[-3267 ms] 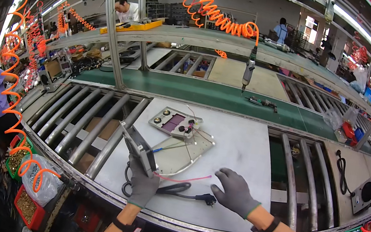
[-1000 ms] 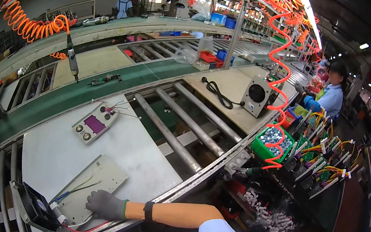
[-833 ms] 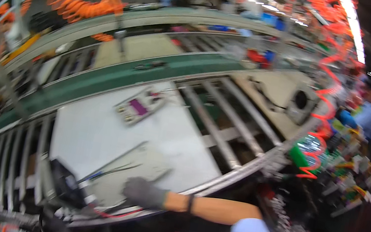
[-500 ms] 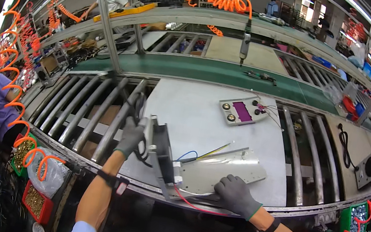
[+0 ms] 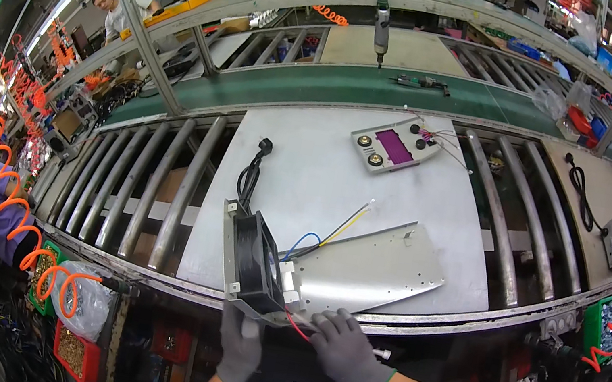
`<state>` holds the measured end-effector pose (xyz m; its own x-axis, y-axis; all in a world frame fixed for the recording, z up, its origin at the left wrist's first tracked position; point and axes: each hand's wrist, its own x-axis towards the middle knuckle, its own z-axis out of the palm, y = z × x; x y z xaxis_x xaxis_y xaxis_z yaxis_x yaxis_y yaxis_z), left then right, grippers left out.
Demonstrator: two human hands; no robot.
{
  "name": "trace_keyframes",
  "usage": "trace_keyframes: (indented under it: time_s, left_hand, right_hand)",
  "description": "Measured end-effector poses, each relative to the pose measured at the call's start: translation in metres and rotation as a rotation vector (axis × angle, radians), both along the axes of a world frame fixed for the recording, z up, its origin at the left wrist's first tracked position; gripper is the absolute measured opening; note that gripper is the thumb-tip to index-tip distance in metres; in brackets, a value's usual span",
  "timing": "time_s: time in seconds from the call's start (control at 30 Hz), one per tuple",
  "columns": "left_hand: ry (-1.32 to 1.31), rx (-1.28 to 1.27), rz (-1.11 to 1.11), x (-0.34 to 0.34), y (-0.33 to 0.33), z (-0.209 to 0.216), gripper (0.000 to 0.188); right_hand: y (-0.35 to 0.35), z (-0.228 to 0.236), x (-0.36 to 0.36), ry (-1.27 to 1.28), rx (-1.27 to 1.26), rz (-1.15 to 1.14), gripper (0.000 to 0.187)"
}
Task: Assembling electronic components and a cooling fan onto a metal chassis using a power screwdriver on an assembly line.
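Fan casing [image 5: 254,264] is seen standing tilted at the near left edge of the white board [image 5: 302,166]. Its lower end is met from beneath by the left hand [image 5: 239,351] (fingers partly hidden; opening and hold cannot be told). Just beside it, the red wire [image 5: 297,327] is held in the curled fingers of the right hand [image 5: 347,351]. Rightward, a pale metal panel [image 5: 369,272] is laid flat. Farther off, a control box [image 5: 396,145] and a black plug cord [image 5: 247,179] are placed.
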<state>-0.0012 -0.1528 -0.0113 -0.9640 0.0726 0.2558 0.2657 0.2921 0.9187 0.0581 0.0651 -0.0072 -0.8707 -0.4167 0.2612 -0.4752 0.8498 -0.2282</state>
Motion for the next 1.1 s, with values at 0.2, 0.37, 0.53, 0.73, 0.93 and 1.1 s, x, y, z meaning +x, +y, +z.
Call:
trace_keyframes:
  time_s: [0.2, 0.37, 0.53, 0.73, 0.93, 1.1]
  left_hand:
    - [-0.234, -0.143, 0.016, 0.01, 0.039, 0.012, 0.027]
    - [-0.115, -0.445, 0.028, -0.001, 0.032, 0.0, 0.02]
    - [-0.089, -0.494, -0.1, -0.008, 0.022, 0.017, 0.014]
    - [-0.007, -0.428, -0.247, -0.05, 0.011, 0.105, 0.026]
    - [-0.352, -0.238, -0.341, -0.118, 0.035, 0.139, 0.038]
    - [-0.418, -0.198, -0.334, -0.113, 0.032, 0.111, 0.037]
  right_hand:
    - [-0.039, 0.009, 0.014, -0.144, -0.229, 0.234, 0.05]
    - [-0.014, 0.016, 0.013, 0.008, -0.211, 0.317, 0.039]
    - [0.061, 0.021, -0.02, 0.04, -0.001, -0.172, 0.03]
    - [0.08, 0.061, -0.009, 0.274, 0.055, -0.151, 0.023]
    - [0.103, 0.087, -0.05, 0.409, -0.018, -0.324, 0.027]
    - [0.12, 0.093, -0.063, 0.419, -0.078, -0.335, 0.036]
